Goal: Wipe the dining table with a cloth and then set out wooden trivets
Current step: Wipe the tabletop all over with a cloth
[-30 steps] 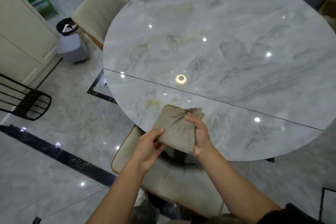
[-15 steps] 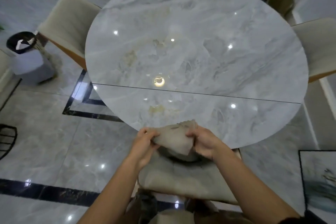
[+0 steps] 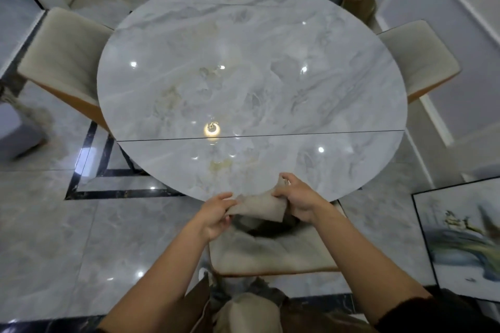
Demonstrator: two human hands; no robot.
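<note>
Hanging at the table (image 3: 251,43) rim — cloth (image 3: 262,205), pinched between left hand (image 3: 216,214) and right hand (image 3: 298,200).

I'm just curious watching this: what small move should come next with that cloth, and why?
Probably lay the cloth flat on the table by the yellowish mark: the left hand and right hand hold it at the near edge.

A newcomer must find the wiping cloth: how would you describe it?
Start at the round marble table. At its near edge, the left hand and right hand grip a beige cloth between them. Unlike the beige chair below, it is small, crumpled and hand-held.
</note>
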